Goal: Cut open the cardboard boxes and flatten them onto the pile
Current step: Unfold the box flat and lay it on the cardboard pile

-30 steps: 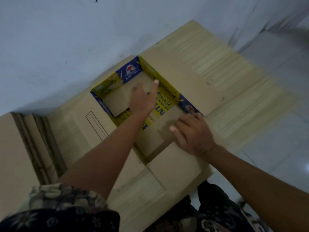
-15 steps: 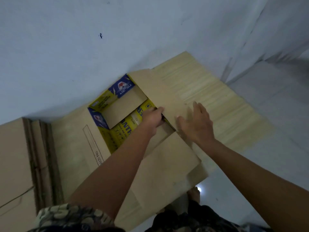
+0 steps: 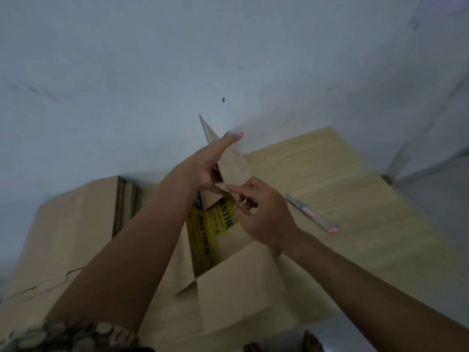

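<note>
Nearest the viewer, a patterned sleeve point(image 3: 68, 334) sits at the bottom left, and the near flap of an open cardboard box point(image 3: 236, 288) stands up on a pale wooden board point(image 3: 355, 250). Inside the box, yellow printed panels with dark lettering show. Farther in, the right hand point(image 3: 264, 212) has its fingers curled at the box's inner edge, seemingly pinching a thin strip of card or tape (motion blur makes this uncertain). Just beyond, the left hand point(image 3: 210, 163) lies with straight fingers pressed flat against a tall flap point(image 3: 228, 158) raised toward the wall, steadying rather than clasping it. To the right, apart from both hands, a box cutter point(image 3: 312, 214) lies untouched on the board. At the left, a pile of flattened cardboard point(image 3: 63, 237) leans by the grey wall point(image 3: 152, 72). The box looks light and stiff yet ready to fold along its creases; holding it by flap edges near the folds seems best, as the smooth faces may slide.
</note>
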The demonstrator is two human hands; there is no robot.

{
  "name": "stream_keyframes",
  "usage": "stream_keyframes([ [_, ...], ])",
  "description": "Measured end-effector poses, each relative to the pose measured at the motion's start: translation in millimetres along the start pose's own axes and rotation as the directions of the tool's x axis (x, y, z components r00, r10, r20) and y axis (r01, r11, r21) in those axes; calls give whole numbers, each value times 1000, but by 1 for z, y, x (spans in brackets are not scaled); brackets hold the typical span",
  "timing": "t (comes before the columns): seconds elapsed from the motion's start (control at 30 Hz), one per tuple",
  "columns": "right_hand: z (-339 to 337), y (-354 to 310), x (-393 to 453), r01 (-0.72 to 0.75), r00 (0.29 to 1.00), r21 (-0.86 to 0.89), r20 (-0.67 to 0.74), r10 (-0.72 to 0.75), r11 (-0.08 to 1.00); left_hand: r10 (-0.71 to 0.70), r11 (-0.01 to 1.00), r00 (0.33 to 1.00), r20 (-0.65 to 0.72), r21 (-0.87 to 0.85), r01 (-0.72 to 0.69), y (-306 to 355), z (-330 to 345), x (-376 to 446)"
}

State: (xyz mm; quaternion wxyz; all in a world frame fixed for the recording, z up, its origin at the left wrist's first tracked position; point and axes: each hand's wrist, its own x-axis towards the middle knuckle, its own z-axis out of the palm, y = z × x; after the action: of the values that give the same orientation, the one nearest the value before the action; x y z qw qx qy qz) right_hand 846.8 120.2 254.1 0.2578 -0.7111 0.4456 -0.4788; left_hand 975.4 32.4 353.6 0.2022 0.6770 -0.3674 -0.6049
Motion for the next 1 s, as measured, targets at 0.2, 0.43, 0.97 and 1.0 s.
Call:
stream_keyframes([
  [0.2,3,10,-24,59,994,207,76,-76,976,60,998,972,-228,39,-52,-23,3,-11],
  [0.43,5,47,-22,-678,735,117,66,675,726,126,974,938,-323,-139,-179,-42,-32,-34],
  [0.97,17,5,34,-805,564,309,131,815,506,125,972,851,-510,-108,-207,-119,-162,-65],
  [1.0,18,3,38,-782,597,297,105,795,548,128,975,838,-530,-87,-204,-123,-166,-62],
])
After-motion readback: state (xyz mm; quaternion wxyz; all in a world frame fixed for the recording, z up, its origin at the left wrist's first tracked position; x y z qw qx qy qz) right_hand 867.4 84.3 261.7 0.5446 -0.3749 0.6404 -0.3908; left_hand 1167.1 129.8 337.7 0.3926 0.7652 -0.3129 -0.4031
